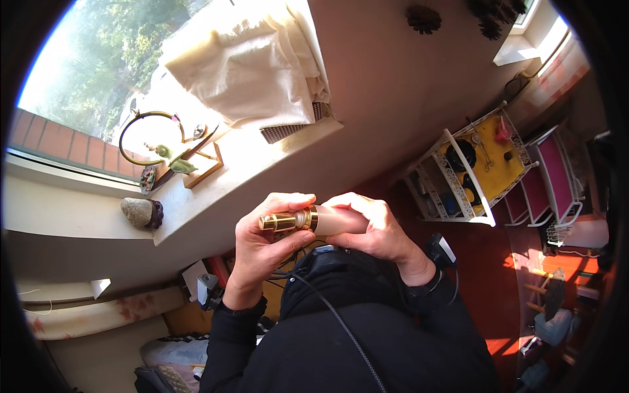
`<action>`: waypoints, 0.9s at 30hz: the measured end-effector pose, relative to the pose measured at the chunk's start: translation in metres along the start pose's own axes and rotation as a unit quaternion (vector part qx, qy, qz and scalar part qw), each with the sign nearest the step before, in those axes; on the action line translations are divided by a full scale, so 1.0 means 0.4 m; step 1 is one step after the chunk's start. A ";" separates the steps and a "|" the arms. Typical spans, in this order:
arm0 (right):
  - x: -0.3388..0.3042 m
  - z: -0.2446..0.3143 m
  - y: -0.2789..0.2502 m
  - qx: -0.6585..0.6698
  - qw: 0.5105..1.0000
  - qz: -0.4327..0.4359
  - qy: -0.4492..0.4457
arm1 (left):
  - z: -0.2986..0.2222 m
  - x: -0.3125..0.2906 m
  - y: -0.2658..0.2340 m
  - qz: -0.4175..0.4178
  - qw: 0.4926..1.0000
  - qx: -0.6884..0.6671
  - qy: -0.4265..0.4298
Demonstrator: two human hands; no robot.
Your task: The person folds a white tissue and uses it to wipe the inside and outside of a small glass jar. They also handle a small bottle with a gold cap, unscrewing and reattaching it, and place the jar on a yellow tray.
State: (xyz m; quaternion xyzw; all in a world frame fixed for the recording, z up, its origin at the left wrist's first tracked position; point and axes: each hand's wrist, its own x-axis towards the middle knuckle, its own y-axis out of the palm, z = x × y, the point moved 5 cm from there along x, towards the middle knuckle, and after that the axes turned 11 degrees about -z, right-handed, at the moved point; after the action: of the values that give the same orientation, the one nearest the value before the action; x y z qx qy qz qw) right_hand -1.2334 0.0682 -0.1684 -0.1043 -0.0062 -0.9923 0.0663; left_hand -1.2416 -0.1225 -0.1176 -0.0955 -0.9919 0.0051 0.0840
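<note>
Gold metal and pale pink are joined in the slender cylindrical bottle with a shiny gold collar and pump top, which is held level in front of the wearer's black-clothed torso. Its gold end is pointed to the left and its pink body to the right. The gold end is gripped by the bare left hand, with the thumb laid along the near side and the fingers curled along the far side. The pink body is enclosed by the bare right hand, with the thumb beneath and the fingers over the top; its far end is hidden by the palm. Both grips are narrow, closed around the bottle.

A black braided cable is draped down the torso. Beyond the hands, a sunlit white windowsill is occupied by folded cream cloth, a pale green bird-shaped figurine, a thin dark round hoop and a smooth grey stone set against a dark stand. To the right, a white metal-framed trolley with a yellow-lined top is stood on a dark red floor, well apart from the hands.
</note>
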 end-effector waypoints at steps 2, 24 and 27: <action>-0.011 -0.032 -0.020 0.120 0.982 0.060 0.134 | 0.004 0.008 0.033 0.010 1.000 -0.015 -0.009; -0.066 -0.024 -0.190 0.021 1.000 0.018 0.012 | -0.102 0.058 0.207 0.121 0.926 0.355 -0.039; -0.078 -0.020 -0.204 0.047 0.998 0.022 0.043 | -0.133 0.069 0.243 0.189 0.907 0.352 0.134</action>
State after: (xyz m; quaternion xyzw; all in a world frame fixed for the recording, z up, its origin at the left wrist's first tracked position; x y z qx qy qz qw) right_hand -1.2158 0.1530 -0.1826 -0.0584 -0.0474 -0.9928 0.0933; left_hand -1.2412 -0.0222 -0.0631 -0.2453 -0.8683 0.3573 0.2413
